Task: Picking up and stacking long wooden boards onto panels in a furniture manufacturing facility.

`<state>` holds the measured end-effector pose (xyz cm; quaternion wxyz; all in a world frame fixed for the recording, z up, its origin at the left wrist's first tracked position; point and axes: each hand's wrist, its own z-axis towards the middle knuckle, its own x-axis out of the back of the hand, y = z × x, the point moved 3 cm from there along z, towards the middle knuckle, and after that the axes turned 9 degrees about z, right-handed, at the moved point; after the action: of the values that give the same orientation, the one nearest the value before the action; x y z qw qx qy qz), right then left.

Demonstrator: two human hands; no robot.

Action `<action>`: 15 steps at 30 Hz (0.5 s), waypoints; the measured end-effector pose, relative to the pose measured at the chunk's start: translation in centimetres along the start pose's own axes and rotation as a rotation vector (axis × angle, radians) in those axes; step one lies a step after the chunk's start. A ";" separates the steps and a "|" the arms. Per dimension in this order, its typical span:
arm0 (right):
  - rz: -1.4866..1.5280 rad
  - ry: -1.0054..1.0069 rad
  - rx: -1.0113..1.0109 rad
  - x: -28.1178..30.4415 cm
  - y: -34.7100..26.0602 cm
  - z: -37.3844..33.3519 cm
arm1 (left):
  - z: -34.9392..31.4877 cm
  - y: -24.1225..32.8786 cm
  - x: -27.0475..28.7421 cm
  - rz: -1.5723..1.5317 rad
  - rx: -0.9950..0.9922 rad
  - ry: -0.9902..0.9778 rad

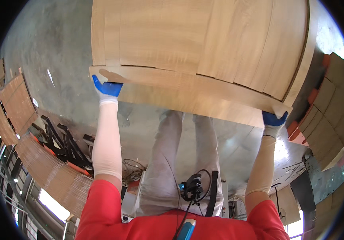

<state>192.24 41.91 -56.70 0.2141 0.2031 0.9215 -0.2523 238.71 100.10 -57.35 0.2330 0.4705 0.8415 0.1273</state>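
A wide, light wood-grain board (188, 98) crosses in front of my legs, its long side running left to right. My left hand (110, 88), in a blue and white glove, grips its left end with the thumb outside and the fingers hidden by the wood. At the right end my right hand (274, 120), gloved alike, holds on with its thumb raised and its other fingers mostly out of sight. Beyond the board lie wood-grain panels (160, 32) side by side. Whether the board touches them cannot be told.
Grey floor (56, 44) surrounds the panels. Brown panel stacks (328, 116) stand on the right. On the left are wrapped cardboard-coloured stacks (52, 172) and black metal frames (64, 142). Cables (134, 166) lie near my legs, and a black device (192, 188) hangs in front of me.
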 end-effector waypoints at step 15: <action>-0.107 0.172 0.022 -0.9 1.8 2.1 | -0.6 1.7 -2.9 -0.004 -0.024 -0.037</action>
<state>194.50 41.89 -58.56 0.1184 0.1767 0.9433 -0.2550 240.98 98.52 -55.27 0.2546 0.4683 0.8364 0.1281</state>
